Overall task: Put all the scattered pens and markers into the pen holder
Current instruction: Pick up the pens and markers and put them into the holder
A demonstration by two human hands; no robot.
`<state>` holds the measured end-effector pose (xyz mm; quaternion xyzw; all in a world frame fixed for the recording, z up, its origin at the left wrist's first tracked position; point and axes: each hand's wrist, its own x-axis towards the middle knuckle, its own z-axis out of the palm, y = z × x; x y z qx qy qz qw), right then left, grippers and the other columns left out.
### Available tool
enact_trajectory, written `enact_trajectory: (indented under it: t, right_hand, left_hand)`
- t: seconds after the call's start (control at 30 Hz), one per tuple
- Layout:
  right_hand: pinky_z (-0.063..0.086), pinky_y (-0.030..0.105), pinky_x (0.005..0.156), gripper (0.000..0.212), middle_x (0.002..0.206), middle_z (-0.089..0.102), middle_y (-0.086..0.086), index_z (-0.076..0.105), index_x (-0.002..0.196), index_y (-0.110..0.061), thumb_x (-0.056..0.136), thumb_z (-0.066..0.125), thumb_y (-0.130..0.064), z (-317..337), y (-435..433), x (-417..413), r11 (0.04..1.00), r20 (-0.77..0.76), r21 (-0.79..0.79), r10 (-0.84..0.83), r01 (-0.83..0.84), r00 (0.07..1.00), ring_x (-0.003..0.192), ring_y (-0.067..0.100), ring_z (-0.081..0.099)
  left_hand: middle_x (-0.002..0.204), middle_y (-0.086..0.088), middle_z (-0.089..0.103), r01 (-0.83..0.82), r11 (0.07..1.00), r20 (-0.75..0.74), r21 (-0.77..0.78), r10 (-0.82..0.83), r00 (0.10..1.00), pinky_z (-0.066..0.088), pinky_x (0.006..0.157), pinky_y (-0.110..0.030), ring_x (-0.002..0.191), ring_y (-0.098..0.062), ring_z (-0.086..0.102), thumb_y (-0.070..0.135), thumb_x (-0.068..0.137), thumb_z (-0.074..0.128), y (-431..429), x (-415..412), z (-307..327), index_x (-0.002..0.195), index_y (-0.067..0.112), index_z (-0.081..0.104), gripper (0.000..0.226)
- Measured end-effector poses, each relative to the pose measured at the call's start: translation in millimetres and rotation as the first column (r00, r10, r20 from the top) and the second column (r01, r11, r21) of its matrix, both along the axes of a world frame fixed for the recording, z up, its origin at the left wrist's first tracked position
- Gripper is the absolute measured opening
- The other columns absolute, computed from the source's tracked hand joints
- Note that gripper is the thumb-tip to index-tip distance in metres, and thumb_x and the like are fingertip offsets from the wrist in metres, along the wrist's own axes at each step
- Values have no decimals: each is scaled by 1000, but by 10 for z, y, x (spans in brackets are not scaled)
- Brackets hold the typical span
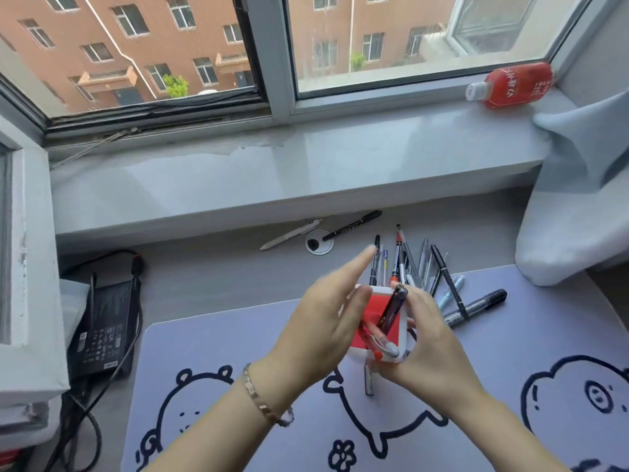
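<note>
With my right hand [432, 338] pinching a dark pen [391, 313] over the red-and-white pen holder [381, 321] on the mat, left hand [326, 315] open and empty, I'd tip it vertical before releasing.

Your single head camera looks forward and down, close over the desk mat [238, 342], facing the window [374, 42].

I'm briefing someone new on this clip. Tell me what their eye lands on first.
Two hands meet at centre: the right hand holds a dark pen in its grip, in front of the red pen holder crowded with pens, while the left hand hovers open beside it. On the far right of the windowsill lies a red bottle.
</note>
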<state>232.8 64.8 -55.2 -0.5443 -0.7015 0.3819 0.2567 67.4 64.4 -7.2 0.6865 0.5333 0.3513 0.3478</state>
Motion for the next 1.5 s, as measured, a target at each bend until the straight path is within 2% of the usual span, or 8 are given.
enact_trajectory:
  t: [0.17, 0.4, 0.7, 0.8, 0.9, 1.17, 1.33, 1.5]
  right_hand:
    - [44, 7, 78, 82, 112, 43, -27, 44, 116, -36, 47, 87, -46, 88, 178, 166, 995, -10, -66, -78, 77, 997, 106, -11, 45]
    - [39, 13, 70, 79, 111, 38, -35, 43, 113, -39, 48, 89, -34, 173, 511, 338, 985, 3, -57, -162, 162, 987, 100, -29, 37]
    - [38, 7, 71, 71, 106, 41, -42, 40, 96, -55, 38, 81, -51, 228, 762, 341, 979, -85, -131, -166, 154, 982, 101, -25, 40]
    - [40, 11, 73, 76, 108, 40, -42, 42, 100, -53, 35, 80, -57, 172, 762, 415, 970, -92, -152, -206, 191, 974, 103, -23, 42]
    - [43, 12, 74, 78, 111, 45, -31, 46, 105, -48, 37, 83, -56, 134, 727, 465, 964, -98, -162, -231, 213, 968, 105, -12, 48]
    - [42, 14, 73, 73, 105, 45, -33, 43, 98, -54, 42, 89, -44, 138, 552, 561, 960, -73, -144, -254, 242, 964, 101, -20, 43]
    - [40, 5, 67, 71, 104, 39, -37, 37, 95, -55, 41, 84, -51, 284, 422, 573, 967, -21, -144, -218, 212, 976, 98, -27, 39]
    - [42, 12, 75, 81, 110, 40, -35, 40, 107, -48, 36, 77, -61, 197, 206, 402, 979, 33, -174, -101, 105, 994, 105, -16, 43]
  left_hand:
    - [135, 15, 47, -19, 991, 241, -136, 52, 969, 29, 104, -9, 127, 3, 41, 30, 95, 36, 455, -104, -132, 123, 43, 40, 31]
    - [123, -16, 55, -439, 885, -656, -156, 240, 716, 38, 94, -40, 115, -33, 49, 14, 88, 47, 1325, -637, -1025, 121, 9, 49, 33]
    - [114, -18, 49, -397, 903, -874, -163, 54, 482, 47, 81, -39, 101, -33, 49, 2, 86, 43, 1486, -715, -1271, 118, 8, 49, 33]
    - [84, -11, 56, -190, 981, -872, -44, 55, 486, 44, 57, -27, 75, -27, 55, 4, 70, 63, 1523, -532, -1188, 98, 13, 67, 30]
    - [99, -16, 55, -139, 986, -726, -94, 27, 687, 42, 75, -36, 95, -34, 52, 13, 86, 53, 1660, -215, -1042, 103, 4, 55, 20]
    - [112, -20, 59, -264, 926, -818, -271, -77, 571, 44, 78, -39, 103, -34, 53, 6, 89, 40, 1723, 97, -1162, 108, 1, 48, 22]
    - [80, -6, 53, -230, 831, -218, -506, 135, 967, 47, 61, -39, 62, -18, 56, 9, 92, 34, 1142, -7, -726, 95, 16, 43, 12]
    - [84, -4, 63, -241, 934, 549, -263, 351, 759, 56, 83, -30, 87, -22, 69, 1, 93, 38, 319, -77, 49, 103, 32, 47, 34]
